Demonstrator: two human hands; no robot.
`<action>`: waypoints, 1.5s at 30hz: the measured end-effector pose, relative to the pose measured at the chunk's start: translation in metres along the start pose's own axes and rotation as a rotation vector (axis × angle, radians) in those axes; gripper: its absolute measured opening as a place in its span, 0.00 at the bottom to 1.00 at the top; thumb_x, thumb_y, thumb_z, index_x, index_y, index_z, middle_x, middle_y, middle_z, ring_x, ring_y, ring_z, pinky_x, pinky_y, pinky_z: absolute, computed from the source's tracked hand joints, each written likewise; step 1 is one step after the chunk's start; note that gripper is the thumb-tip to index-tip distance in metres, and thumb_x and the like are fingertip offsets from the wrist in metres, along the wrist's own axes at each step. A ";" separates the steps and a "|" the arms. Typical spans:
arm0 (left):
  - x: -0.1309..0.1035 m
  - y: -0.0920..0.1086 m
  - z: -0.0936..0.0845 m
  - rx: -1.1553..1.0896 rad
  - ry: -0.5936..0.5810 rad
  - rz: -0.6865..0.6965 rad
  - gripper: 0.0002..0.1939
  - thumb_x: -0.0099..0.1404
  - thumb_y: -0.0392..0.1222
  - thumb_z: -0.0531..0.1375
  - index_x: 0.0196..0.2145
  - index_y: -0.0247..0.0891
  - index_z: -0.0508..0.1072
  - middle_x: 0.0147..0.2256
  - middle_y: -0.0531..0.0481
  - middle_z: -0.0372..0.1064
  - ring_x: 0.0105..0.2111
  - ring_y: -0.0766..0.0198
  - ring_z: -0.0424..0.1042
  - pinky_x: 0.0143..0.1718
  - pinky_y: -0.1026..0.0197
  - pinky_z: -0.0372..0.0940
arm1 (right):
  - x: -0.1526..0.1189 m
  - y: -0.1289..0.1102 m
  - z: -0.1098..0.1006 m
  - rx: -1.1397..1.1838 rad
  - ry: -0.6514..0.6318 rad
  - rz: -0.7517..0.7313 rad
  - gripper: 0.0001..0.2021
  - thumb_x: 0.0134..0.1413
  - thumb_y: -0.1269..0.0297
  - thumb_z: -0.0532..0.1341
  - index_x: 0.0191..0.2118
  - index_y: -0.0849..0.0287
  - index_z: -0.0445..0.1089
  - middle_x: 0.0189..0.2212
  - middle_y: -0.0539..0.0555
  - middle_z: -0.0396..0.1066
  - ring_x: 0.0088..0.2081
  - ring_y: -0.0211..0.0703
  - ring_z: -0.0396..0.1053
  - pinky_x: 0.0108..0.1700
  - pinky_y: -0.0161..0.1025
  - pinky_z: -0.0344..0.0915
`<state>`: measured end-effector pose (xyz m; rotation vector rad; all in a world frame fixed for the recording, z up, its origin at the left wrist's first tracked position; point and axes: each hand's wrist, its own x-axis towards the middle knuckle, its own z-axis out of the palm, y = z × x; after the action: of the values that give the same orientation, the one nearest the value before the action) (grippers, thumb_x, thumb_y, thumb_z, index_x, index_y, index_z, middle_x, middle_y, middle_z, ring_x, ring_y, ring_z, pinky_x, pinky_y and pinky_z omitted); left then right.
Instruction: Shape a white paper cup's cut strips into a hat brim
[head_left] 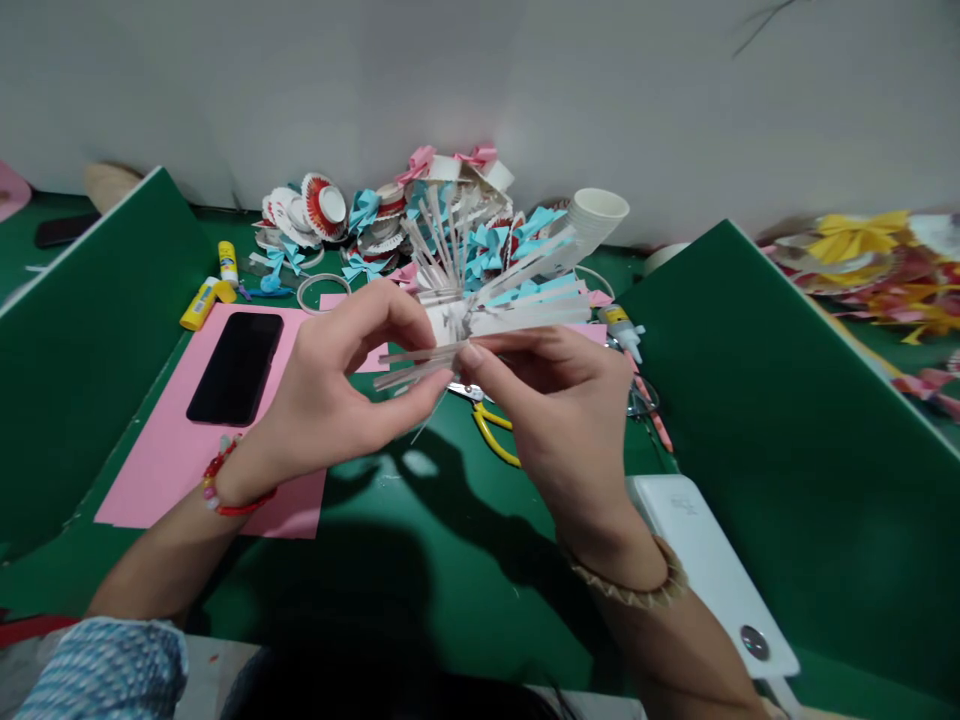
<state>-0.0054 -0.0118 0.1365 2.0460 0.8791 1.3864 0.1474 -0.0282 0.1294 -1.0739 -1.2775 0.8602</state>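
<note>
Above the green table, both hands hold a white paper cup cut into thin strips (517,312) that fan out upward and to the right. My left hand (345,370) curves around its left side, thumb and forefinger closed on the paper near the base. Several strips stick out between those fingers. My right hand (562,400) pinches strips at the centre between thumb and fingers. Part of the cup is hidden behind the hands. Just below lie scissors with yellow handles (491,430), partly covered by my right hand.
A phone (236,368) rests on pink paper (161,440) at left, by glue sticks (201,303). Paper crafts with bows (364,212) and stacked cups (598,210) stand at the back. A white device (712,570) lies right. Green partitions (810,400) flank the table.
</note>
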 end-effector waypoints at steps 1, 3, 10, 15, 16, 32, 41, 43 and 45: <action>0.000 0.001 0.000 -0.017 -0.003 -0.018 0.06 0.56 0.39 0.63 0.29 0.42 0.67 0.28 0.53 0.66 0.29 0.66 0.68 0.29 0.61 0.65 | 0.000 0.000 0.000 -0.003 0.007 -0.016 0.02 0.42 0.70 0.66 0.25 0.56 0.74 0.24 0.48 0.75 0.26 0.39 0.73 0.31 0.37 0.72; 0.002 0.002 0.000 -0.043 0.007 -0.059 0.06 0.57 0.39 0.63 0.27 0.40 0.68 0.27 0.53 0.66 0.28 0.67 0.69 0.29 0.62 0.66 | 0.001 0.000 -0.001 -0.007 -0.017 -0.030 0.03 0.43 0.70 0.66 0.25 0.56 0.74 0.24 0.48 0.75 0.27 0.38 0.72 0.31 0.37 0.72; 0.006 0.001 0.002 -0.092 0.062 -0.246 0.07 0.53 0.38 0.65 0.24 0.34 0.70 0.25 0.53 0.68 0.26 0.68 0.69 0.27 0.65 0.66 | 0.009 0.009 -0.007 0.063 -0.148 0.008 0.01 0.46 0.65 0.66 0.27 0.55 0.74 0.27 0.48 0.75 0.30 0.39 0.73 0.34 0.38 0.72; 0.005 -0.001 0.004 -0.042 0.105 -0.285 0.08 0.52 0.38 0.65 0.25 0.35 0.69 0.25 0.53 0.69 0.26 0.68 0.69 0.28 0.65 0.66 | 0.012 0.012 -0.007 0.034 -0.158 -0.041 0.01 0.47 0.66 0.65 0.28 0.55 0.74 0.28 0.48 0.75 0.32 0.39 0.73 0.35 0.37 0.72; 0.005 -0.002 0.004 -0.031 0.114 -0.281 0.08 0.52 0.38 0.66 0.25 0.36 0.68 0.25 0.53 0.69 0.26 0.68 0.69 0.27 0.65 0.66 | 0.013 0.012 -0.007 0.027 -0.168 -0.042 0.01 0.47 0.66 0.65 0.28 0.55 0.74 0.27 0.48 0.75 0.31 0.39 0.73 0.35 0.37 0.72; 0.003 -0.002 0.005 0.012 0.048 -0.207 0.03 0.55 0.35 0.62 0.27 0.35 0.71 0.27 0.52 0.70 0.28 0.67 0.70 0.30 0.63 0.67 | 0.012 0.016 -0.006 0.091 -0.186 0.061 0.02 0.41 0.66 0.68 0.26 0.56 0.76 0.27 0.49 0.77 0.32 0.42 0.75 0.36 0.40 0.73; 0.007 -0.006 0.007 -0.176 0.079 -0.309 0.10 0.51 0.42 0.67 0.25 0.35 0.70 0.26 0.51 0.69 0.29 0.66 0.69 0.33 0.62 0.66 | 0.008 0.010 0.000 -0.102 -0.057 -0.183 0.03 0.46 0.70 0.64 0.24 0.58 0.73 0.22 0.48 0.74 0.25 0.37 0.71 0.29 0.35 0.70; 0.009 -0.013 0.004 -0.310 0.060 -0.366 0.12 0.49 0.43 0.68 0.25 0.36 0.69 0.26 0.53 0.67 0.27 0.67 0.69 0.30 0.64 0.66 | 0.010 0.006 -0.004 -0.096 -0.119 -0.202 0.06 0.50 0.70 0.62 0.25 0.57 0.73 0.23 0.47 0.74 0.26 0.36 0.71 0.30 0.35 0.70; 0.010 -0.022 0.001 -0.482 0.018 -0.439 0.14 0.48 0.45 0.68 0.25 0.37 0.68 0.25 0.54 0.66 0.24 0.69 0.68 0.25 0.66 0.64 | 0.014 0.004 -0.009 -0.131 -0.083 -0.246 0.06 0.52 0.70 0.60 0.27 0.56 0.73 0.26 0.48 0.74 0.30 0.37 0.71 0.33 0.36 0.70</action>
<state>-0.0064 0.0104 0.1262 1.3833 0.8379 1.2231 0.1583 -0.0154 0.1302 -0.9658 -1.5168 0.6476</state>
